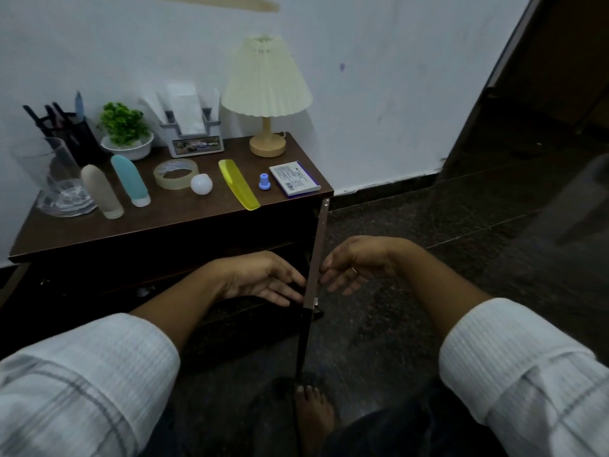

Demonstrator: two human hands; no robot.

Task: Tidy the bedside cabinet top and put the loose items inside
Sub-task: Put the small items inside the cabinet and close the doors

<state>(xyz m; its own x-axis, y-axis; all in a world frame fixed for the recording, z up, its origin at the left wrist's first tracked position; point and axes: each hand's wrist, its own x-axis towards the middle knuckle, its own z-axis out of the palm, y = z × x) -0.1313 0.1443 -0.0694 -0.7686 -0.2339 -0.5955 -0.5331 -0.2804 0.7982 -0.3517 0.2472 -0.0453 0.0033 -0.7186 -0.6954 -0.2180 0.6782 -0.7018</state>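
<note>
Filling the left of the view, the bedside cabinet (164,225) stands above and beyond the fingers. Its door (315,245) is swung open and seen edge-on between the 2 hands. The left hand (263,278) has its fingers nearly straight, tips against the door's inner face, holding nothing. The right hand (352,265) has its fingers loosely spread with the tips at the door's outer side, gripping nothing; I cannot tell whether they touch it.

Everything loose lies on the cabinet top, well above both sets of fingers. Straight above the left fingertips stands the lamp (267,77). Far to their left are the glass (49,173), the tissue holder (192,127), the pen pot (75,133) and the potted plant (125,130). Nearer the front edge, still left of the fingers, lie the beige bottle (102,192), the blue bottle (130,179) and the tape roll (176,173). Just above the left fingers lie the yellow comb (239,186), the small box (294,178), the white ball (201,184) and the blue cap (263,181).
</note>
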